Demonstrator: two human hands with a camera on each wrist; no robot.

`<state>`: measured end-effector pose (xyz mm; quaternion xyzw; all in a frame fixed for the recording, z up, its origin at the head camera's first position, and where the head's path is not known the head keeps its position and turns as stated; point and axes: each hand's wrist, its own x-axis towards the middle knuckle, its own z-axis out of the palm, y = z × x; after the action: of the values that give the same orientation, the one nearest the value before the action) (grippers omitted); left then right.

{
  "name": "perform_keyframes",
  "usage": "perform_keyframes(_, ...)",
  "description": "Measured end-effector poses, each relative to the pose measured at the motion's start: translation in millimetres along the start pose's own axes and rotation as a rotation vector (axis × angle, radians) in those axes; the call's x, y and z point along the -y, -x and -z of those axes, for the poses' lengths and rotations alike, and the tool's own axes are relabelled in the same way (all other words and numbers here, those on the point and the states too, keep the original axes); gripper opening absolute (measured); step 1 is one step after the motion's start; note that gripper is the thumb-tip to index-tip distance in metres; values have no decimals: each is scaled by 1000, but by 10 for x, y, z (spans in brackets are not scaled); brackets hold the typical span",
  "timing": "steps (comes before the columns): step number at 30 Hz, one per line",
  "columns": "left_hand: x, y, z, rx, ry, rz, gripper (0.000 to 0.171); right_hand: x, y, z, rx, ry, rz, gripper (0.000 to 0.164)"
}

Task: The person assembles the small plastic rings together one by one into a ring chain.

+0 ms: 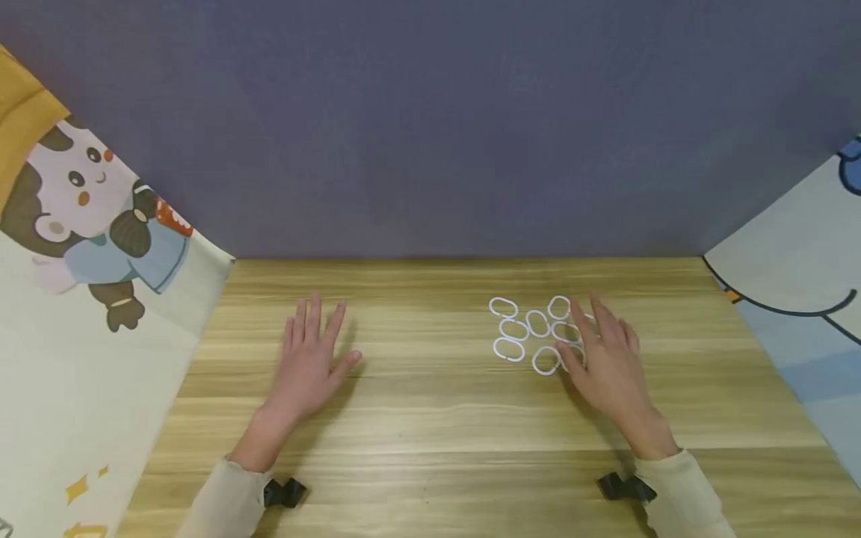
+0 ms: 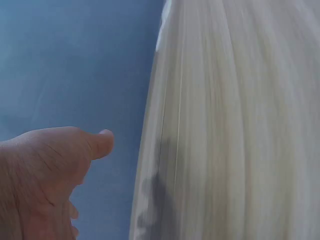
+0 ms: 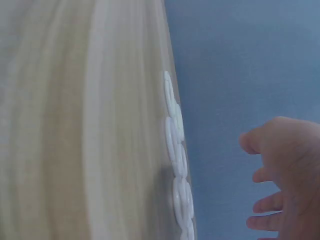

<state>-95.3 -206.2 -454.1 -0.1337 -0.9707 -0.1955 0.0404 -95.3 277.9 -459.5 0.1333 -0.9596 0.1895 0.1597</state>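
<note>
- The white rings lay loose in a bunch on the right part of the table. Some touched, but I could not tell if any were hooked into each other.
- I could not count them all, because my right hand hid a few.
- One ring, low on the left of the bunch, looked like it had a tiny gap in its edge.
- I saw no neat row and no clear chain, so I think nothing much was done and most of the work with the rings was left.
- My right hand hung over the right side of the bunch. Its fingers were spread wide with the thumb out to the side, and it held nothing. From the right wrist, the fingertips looked apart from the rings.
- My left hand was well apart from the rings, over the left part of the table. Its thumb stuck out, its fingers were a little spread, and it held nothing too.
- A little black thing sat by my left sleeve.
- Past the table stood a dark blue wall, with a cartoon kid on the left side wall.
</note>
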Motion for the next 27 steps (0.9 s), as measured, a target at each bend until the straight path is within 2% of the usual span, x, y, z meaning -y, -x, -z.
perform_keyframes(6, -153, -1, -64, 20, -13, -18, 85, 31, 32, -23, -114, -25, 14, 61)
perform_keyframes(11, -200, 37, -130, 29, -15, -33, 84, 50, 47, -45, -220, -54, 46, 51)
perform_keyframes(14, -225, 51, -155, 30, -12, -39, 84, 52, 57, -43, -252, -61, 64, 44)
perform_keyframes(19, -271, 75, -185, 25, -15, -49, 83, 48, 81, -45, -251, -64, 76, 33)
perform_keyframes(27, -319, 102, -213, 16, 5, -54, 81, 103, 117, -72, -216, -44, 36, 28)
